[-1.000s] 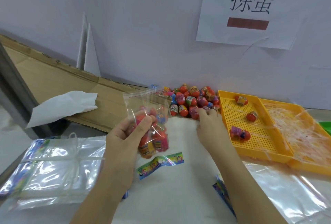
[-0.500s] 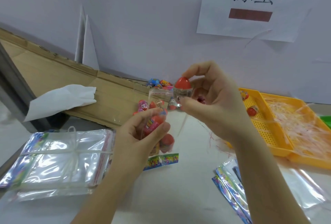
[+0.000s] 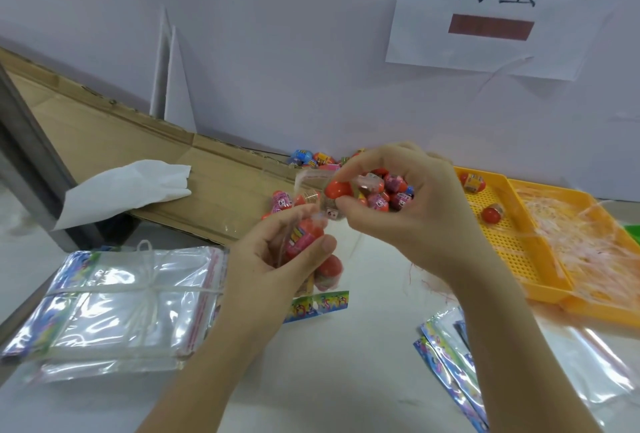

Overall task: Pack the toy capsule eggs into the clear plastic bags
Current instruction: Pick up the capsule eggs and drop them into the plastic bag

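Left hand (image 3: 277,259) curled round one clear plastic bag (image 3: 330,271), right hand (image 3: 408,211) pinching one red toy egg (image 3: 337,189), two yellow plastic trays (image 3: 509,252) beside

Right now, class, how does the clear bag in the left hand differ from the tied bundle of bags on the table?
The held bag is single and holds capsule eggs; the bundle is many bags, no eggs visible inside. The held bag hangs upright in the left hand; the bundle lies flat, tied with white string. Both are clear plastic with colourful printed edges.
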{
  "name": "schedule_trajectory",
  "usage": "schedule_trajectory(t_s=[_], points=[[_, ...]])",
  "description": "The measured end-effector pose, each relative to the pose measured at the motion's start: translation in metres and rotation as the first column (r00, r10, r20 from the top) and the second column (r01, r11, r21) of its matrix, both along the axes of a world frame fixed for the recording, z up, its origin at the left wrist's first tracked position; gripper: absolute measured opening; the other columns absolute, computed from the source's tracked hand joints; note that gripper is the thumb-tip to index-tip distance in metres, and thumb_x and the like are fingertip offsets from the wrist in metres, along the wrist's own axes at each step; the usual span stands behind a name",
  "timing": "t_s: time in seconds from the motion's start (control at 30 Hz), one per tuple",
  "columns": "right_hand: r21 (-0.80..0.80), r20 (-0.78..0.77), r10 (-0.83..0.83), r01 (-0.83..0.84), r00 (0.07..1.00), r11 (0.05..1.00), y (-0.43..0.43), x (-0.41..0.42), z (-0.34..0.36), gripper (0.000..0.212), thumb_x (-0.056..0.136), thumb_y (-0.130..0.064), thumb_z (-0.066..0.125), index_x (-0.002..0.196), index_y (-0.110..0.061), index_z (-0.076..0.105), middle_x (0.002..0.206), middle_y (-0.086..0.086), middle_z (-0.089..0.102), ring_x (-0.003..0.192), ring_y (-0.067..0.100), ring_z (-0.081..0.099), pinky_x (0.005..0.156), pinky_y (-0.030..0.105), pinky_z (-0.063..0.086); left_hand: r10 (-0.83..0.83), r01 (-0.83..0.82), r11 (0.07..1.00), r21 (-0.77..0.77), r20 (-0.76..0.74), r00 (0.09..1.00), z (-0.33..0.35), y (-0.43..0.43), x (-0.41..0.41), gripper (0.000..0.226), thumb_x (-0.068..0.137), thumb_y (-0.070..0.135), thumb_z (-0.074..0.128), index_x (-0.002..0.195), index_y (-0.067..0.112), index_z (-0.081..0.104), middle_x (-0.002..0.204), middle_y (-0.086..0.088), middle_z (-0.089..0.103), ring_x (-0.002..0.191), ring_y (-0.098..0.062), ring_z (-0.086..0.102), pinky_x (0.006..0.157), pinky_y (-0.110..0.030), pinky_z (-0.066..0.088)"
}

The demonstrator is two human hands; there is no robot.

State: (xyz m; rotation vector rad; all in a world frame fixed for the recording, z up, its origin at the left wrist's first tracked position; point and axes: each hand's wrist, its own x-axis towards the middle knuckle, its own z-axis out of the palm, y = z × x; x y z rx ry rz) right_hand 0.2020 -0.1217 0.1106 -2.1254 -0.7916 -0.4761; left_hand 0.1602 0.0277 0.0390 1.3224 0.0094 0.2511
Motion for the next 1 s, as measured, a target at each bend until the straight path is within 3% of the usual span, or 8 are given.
schedule_trajectory(t_s=[0.17,0.3,0.4,0.47,0.53,0.67,0.8,1.0], points=[[-0.171,0.054,-0.059,0.068,0.997,0.983,-0.003,0.003,-0.003,0.016,0.074,-0.038,0.069,0.089,-0.044,0.067,0.081,-0.039,0.056,0.099,-0.003,0.050,0.096,0.023,0.017,-0.016,0.016,1.000,0.006,0.022,1.000,-0.001,0.001,-0.001,0.040,0.069,0.014,0.073,0.109,0.015,0.069,0.078,-0.011,0.075,0.064,-0.025,0.074,0.053,-0.022,0.056],[-0.280,0.047,-0.067,0.078,0.997,0.957,-0.005,0.003,-0.001,0.009,0.077,-0.043,0.063,0.082,-0.051,0.063,0.078,-0.036,0.058,0.099,-0.003,0.048,0.092,0.016,0.012,-0.016,0.014,0.999,0.039,0.040,0.999,-0.001,0.002,0.000,0.038,0.068,0.015,0.073,0.106,0.019,0.069,0.085,0.000,0.077,0.071,-0.017,0.074,0.058,-0.019,0.056],[-0.336,0.049,-0.037,0.052,0.998,0.940,-0.007,0.005,-0.001,0.009,0.083,-0.048,0.058,0.079,-0.048,0.067,0.094,-0.034,0.058,0.108,-0.001,0.045,0.094,0.013,0.011,-0.013,0.014,0.998,-0.058,0.018,1.000,-0.002,0.001,0.000,0.039,0.062,0.022,0.077,0.101,0.021,0.075,0.083,-0.009,0.076,0.069,-0.028,0.071,0.062,-0.036,0.059],[-0.295,-0.035,0.000,-0.010,0.999,0.955,-0.008,0.006,-0.003,0.023,0.083,-0.060,0.052,0.085,-0.046,0.070,0.114,-0.034,0.046,0.118,-0.002,0.037,0.104,0.026,0.015,0.005,-0.005,0.994,-0.110,-0.003,1.000,-0.003,0.003,0.002,0.041,0.058,0.030,0.078,0.099,0.023,0.078,0.085,-0.016,0.075,0.073,-0.032,0.069,0.067,-0.050,0.060],[-0.133,-0.116,0.019,-0.035,0.993,0.990,-0.008,0.007,-0.004,0.032,0.078,-0.066,0.053,0.105,-0.053,0.062,0.126,-0.031,0.037,0.123,-0.003,0.034,0.107,0.034,0.029,-0.004,0.004,0.988,-0.152,-0.004,1.000,-0.003,0.005,0.003,0.038,0.060,0.032,0.077,0.098,0.026,0.078,0.092,-0.010,0.077,0.080,-0.027,0.074,0.067,-0.045,0.062],[0.025,-0.426,0.037,-0.029,0.904,0.999,-0.007,0.012,-0.008,0.090,0.060,-0.072,0.072,0.138,-0.048,0.034,0.133,-0.020,0.046,0.114,-0.004,0.053,0.090,0.025,0.051,-0.005,0.002,0.985,-0.172,-0.020,1.000,-0.005,0.006,0.004,0.036,0.060,0.035,0.076,0.095,0.031,0.078,0.095,-0.006,0.077,0.086,-0.023,0.074,0.066,-0.034,0.061],[0.134,-0.485,0.110,-0.050,0.867,0.990,-0.003,0.018,-0.015,0.039,0.063,-0.049,0.073,0.097,-0.028,0.071,0.083,-0.009,0.073,0.072,0.007,0.067,0.065,0.026,0.056,-0.017,0.010,0.985,-0.174,-0.037,0.999,-0.005,0.005,0.003,0.039,0.063,0.038,0.084,0.100,0.026,0.077,0.097,-0.009,0.077,0.089,-0.025,0.074,0.071,-0.036,0.061],[0.191,-0.567,0.199,-0.107,0.799,0.976,-0.003,0.021,-0.018,0.010,0.073,-0.036,0.073,0.074,-0.026,0.074,0.072,-0.001,0.073,0.063,0.015,0.067,0.051,0.023,0.051,0.164,-0.178,0.955,-0.239,-0.074,0.984,-0.009,0.004,0.006,0.032,0.074,0.038,0.066,0.096,0.018,0.079,0.102,-0.008,0.076,0.101,-0.024,0.071,0.083,-0.039,0.059]])
